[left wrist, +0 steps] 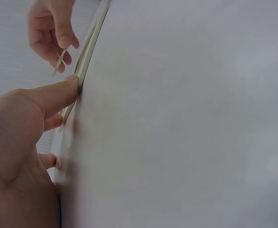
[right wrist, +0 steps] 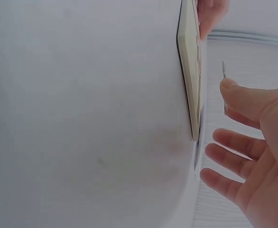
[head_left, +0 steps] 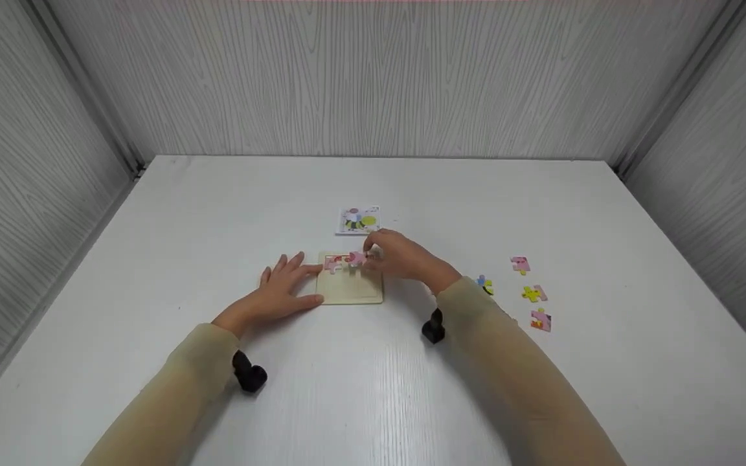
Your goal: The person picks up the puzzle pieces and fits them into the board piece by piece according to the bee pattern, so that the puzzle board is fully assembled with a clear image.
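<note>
A shallow wooden puzzle tray (head_left: 350,294) lies flat on the white table, with pink puzzle pieces (head_left: 332,264) set in its upper left corner. Spread fingers of my left hand (head_left: 282,288) rest at the tray's left edge, thumb and index finger touching it. Above the tray's upper part, my right hand (head_left: 402,257) pinches a pink puzzle piece (head_left: 357,259) between thumb and index finger. In the right wrist view that piece (right wrist: 224,71) appears edge-on, raised off the tray (right wrist: 190,61), while the other fingers hang loosely beneath.
Behind the tray lies a picture card (head_left: 359,221) with a bee drawing. Several loose pieces are on the right: a pink one (head_left: 520,264), a yellow one (head_left: 534,293), another pink one (head_left: 541,320), and a blue and yellow one (head_left: 484,284) beside my right sleeve.
</note>
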Action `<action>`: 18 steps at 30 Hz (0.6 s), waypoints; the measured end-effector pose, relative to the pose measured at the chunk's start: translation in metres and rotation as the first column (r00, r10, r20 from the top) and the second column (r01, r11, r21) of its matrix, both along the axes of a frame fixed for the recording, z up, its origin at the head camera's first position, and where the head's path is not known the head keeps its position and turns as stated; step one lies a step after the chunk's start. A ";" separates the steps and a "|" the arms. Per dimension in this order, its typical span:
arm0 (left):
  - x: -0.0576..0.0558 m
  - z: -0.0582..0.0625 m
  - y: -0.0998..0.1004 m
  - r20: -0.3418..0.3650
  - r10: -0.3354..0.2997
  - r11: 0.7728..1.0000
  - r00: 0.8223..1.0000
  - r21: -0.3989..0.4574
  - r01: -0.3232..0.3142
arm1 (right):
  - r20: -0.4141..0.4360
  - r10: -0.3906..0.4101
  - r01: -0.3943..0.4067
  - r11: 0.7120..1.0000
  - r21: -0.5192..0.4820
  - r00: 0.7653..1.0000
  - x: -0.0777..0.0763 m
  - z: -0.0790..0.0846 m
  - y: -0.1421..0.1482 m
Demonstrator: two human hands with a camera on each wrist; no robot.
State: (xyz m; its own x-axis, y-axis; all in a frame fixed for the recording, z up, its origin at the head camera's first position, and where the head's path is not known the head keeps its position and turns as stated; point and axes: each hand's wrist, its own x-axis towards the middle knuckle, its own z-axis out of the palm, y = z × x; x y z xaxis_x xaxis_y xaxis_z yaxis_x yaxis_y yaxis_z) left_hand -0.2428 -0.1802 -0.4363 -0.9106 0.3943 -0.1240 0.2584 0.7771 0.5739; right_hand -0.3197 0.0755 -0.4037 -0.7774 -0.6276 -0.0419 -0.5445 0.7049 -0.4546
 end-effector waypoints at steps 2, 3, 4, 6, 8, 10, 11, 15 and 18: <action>0.000 0.000 0.001 0.002 0.001 1.000 1.000 -0.002 -0.001 | -0.009 -0.011 0.011 1.000 0.016 1.000 0.001 -0.001 -0.002; 0.000 0.000 0.001 0.003 0.000 1.000 1.000 -0.003 0.000 | -0.007 -0.023 0.023 0.999 0.023 1.000 0.001 -0.001 -0.002; 0.001 0.001 0.001 0.003 -0.001 1.000 1.000 -0.001 0.001 | -0.006 -0.035 0.035 0.999 0.029 0.999 0.001 -0.001 -0.003; 0.001 0.001 0.001 0.004 0.003 1.000 1.000 -0.002 -0.003 | -0.001 -0.056 0.056 0.998 0.042 0.998 0.001 -0.002 -0.005; 0.001 0.001 0.000 0.002 0.006 1.000 1.000 -0.010 -0.006 | 0.010 -0.074 0.073 0.996 0.049 0.997 0.001 -0.002 -0.007; 0.001 0.001 0.000 0.004 0.010 1.000 1.000 -0.012 -0.010 | 0.022 -0.083 0.082 0.995 0.055 0.996 0.001 -0.002 -0.009; 0.001 0.001 0.000 0.006 0.012 1.000 1.000 -0.012 -0.011 | 0.029 -0.087 0.085 0.995 0.057 0.996 0.000 -0.002 -0.010; 0.003 0.002 -0.001 0.011 0.007 1.000 1.000 -0.003 -0.007 | 0.043 -0.095 0.091 0.993 0.075 0.995 0.000 -0.003 -0.015; 0.003 0.001 -0.002 0.005 0.006 1.000 1.000 -0.005 -0.006 | 0.042 -0.099 0.095 0.991 0.089 0.994 -0.001 -0.003 -0.019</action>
